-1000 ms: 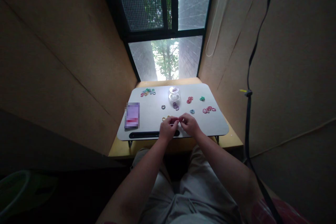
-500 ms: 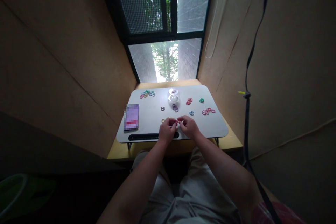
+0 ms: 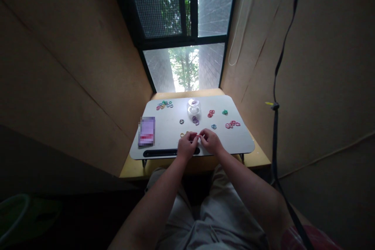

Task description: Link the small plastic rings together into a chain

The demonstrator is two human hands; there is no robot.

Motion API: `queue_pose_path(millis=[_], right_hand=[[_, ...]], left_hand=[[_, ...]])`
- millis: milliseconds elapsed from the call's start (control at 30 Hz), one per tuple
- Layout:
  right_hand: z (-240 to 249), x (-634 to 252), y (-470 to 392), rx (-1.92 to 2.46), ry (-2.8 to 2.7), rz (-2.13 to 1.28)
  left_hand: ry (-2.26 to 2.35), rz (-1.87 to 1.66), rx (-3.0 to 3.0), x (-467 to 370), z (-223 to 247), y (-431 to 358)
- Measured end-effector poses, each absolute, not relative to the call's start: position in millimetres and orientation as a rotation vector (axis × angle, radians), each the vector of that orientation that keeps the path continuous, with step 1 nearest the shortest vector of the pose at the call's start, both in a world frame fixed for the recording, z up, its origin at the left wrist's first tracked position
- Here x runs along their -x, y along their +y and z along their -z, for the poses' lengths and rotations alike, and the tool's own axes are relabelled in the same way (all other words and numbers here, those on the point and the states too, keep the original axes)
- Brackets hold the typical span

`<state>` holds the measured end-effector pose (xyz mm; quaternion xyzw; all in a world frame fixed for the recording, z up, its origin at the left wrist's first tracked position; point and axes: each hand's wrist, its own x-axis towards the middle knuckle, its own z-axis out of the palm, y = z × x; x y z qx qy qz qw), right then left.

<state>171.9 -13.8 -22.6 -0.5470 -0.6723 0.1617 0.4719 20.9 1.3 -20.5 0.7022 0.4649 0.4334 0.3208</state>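
My left hand [image 3: 186, 145] and my right hand [image 3: 211, 141] meet over the near part of a white lap table [image 3: 166, 131]. Both are closed, thumbs and fingertips pinching a small red ring [image 3: 198, 136], which looks like a hair tie; fingers cover most of it. Just beyond my left hand lie yellow hair ties [image 3: 182, 135], partly hidden. Farther off are a dark pair [image 3: 181, 121] and a purple cluster [image 3: 195, 120] in front of a clear round jar [image 3: 193, 105]. A small blue cluster [image 3: 213, 126] sits beyond my right hand.
Red [image 3: 211, 113], green [image 3: 225, 112] and pinkish-red [image 3: 233, 124] hair ties lie at the right. A mixed-colour pile [image 3: 164, 105] is at the far left. A blurred purple packet [image 3: 147, 131] lies left, near a black slot [image 3: 161, 152]. A dark strap [image 3: 275, 136] hangs at right.
My fingertips have shifted slightly around the red hair tie, and less of it shows. Both hands stay in the same place, and the things on the table have not moved.
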Motion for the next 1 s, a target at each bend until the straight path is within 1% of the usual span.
queue_pose_path(millis=[733,1000], right_hand=[[24.9,-173.7,-12.0,1.322,-1.705,-0.359],[24.4,-172.9,-12.1,1.334,-1.690,-0.393]], left_hand=[[1.200,-1.186,-1.820,-22.0,23.5,2.3],[1.222,-1.206,-1.841,-21.9,23.9,2.3]])
